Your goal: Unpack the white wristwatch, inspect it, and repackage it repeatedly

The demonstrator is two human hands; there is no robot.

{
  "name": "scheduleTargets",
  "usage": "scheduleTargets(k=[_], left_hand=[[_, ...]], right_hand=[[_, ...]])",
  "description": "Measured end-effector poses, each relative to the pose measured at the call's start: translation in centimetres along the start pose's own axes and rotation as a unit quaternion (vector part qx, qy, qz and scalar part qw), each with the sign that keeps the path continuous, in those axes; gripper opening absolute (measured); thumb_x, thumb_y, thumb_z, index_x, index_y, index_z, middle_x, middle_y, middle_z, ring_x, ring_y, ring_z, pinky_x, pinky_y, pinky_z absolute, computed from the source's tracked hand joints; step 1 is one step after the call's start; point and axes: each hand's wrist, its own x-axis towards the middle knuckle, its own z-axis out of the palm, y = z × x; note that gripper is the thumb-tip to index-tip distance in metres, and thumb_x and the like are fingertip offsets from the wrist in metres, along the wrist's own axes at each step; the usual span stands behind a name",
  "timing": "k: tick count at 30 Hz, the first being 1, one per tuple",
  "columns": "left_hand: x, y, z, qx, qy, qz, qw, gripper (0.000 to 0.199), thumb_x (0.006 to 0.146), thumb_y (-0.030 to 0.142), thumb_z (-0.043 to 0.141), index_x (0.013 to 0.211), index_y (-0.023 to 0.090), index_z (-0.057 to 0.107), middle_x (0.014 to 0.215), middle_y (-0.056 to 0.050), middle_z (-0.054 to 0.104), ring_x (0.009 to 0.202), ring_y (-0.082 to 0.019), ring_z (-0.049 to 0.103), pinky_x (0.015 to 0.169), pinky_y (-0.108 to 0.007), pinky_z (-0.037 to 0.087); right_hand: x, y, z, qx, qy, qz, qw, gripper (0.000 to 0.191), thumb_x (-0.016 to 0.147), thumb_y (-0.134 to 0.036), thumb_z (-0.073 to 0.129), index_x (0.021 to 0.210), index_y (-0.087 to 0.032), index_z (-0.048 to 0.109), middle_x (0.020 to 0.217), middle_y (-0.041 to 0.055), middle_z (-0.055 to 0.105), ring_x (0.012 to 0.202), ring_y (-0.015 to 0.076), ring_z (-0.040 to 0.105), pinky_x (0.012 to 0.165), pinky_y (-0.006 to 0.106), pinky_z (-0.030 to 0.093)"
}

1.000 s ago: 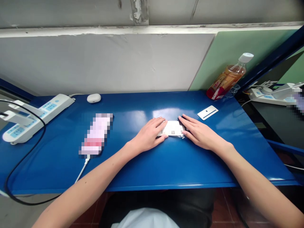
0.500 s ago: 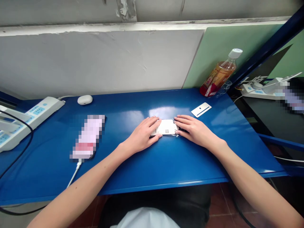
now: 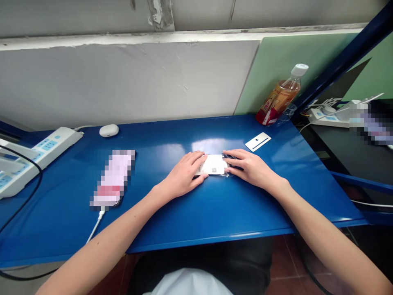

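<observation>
A small flat packet [image 3: 215, 164] lies on the blue table between my hands, with a white label bearing a square printed code and shiny clear plastic at its right end. My left hand [image 3: 186, 172] covers the packet's left end, fingers along the far edge and thumb at the near edge. From the other side, my right hand [image 3: 250, 167] grips the right end, its fingertips and thumb on the plastic. What lies under the fingers is hidden. Beyond my right hand rests a white card [image 3: 258, 141] with a dark stripe.
A phone [image 3: 115, 178] on a white cable lies at left, near a white earbud case [image 3: 109, 130] and a power strip [image 3: 46, 153]. A drink bottle [image 3: 281, 96] stands at the back right corner of the blue table [image 3: 215, 217], beside a slanted blue post [image 3: 344, 51].
The view has shifted slightly, so the bottle and card appear a little further left. Both hands stay on the packet; the right fingertips have moved only slightly.
</observation>
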Motion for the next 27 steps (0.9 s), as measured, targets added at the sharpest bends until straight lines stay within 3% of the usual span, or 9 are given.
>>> scheduleTargets(k=[7,16,23,27], left_hand=[[0.0,-0.2,0.0,0.01,-0.004,0.006,1.0,0.053,0.102,0.041,0.047,0.147,0.014,0.042,0.152,-0.018,0.045,0.144,-0.031,0.04,0.117,-0.051,0.035],[0.0,-0.1,-0.2,0.005,-0.006,0.003,1.0,0.054,0.101,0.04,0.048,0.147,0.012,0.043,0.152,-0.019,0.046,0.143,-0.032,0.04,0.117,-0.051,0.035],[0.0,-0.3,0.0,-0.006,0.0,0.008,1.0,0.054,0.101,0.041,0.049,0.148,0.015,0.043,0.152,-0.018,0.046,0.143,-0.033,0.041,0.116,-0.053,0.036],[0.0,-0.3,0.0,-0.006,0.001,0.009,1.0,0.054,0.101,0.041,0.049,0.147,0.014,0.043,0.152,-0.019,0.046,0.143,-0.033,0.04,0.116,-0.054,0.036]], right_hand=[[-0.1,0.9,-1.2,0.03,0.006,-0.009,0.999,0.022,0.092,-0.035,0.065,0.103,-0.02,0.077,0.135,0.0122,0.065,0.118,0.03,0.063,0.097,0.047,0.055],[-0.9,2.6,-2.7,0.064,-0.053,0.023,0.996,0.025,0.092,-0.038,0.064,0.105,-0.021,0.077,0.131,0.0105,0.068,0.118,0.0309,0.063,0.099,0.047,0.053],[-1.0,2.3,-2.5,0.071,-0.042,0.062,0.995,0.039,0.09,-0.041,0.065,0.124,-0.021,0.069,0.137,0.0134,0.062,0.123,0.0325,0.06,0.102,0.05,0.051],[-0.8,1.7,-1.7,0.085,-0.032,0.053,0.994,0.037,0.089,-0.043,0.066,0.121,-0.023,0.069,0.14,0.0133,0.058,0.126,0.0324,0.058,0.104,0.05,0.05]])
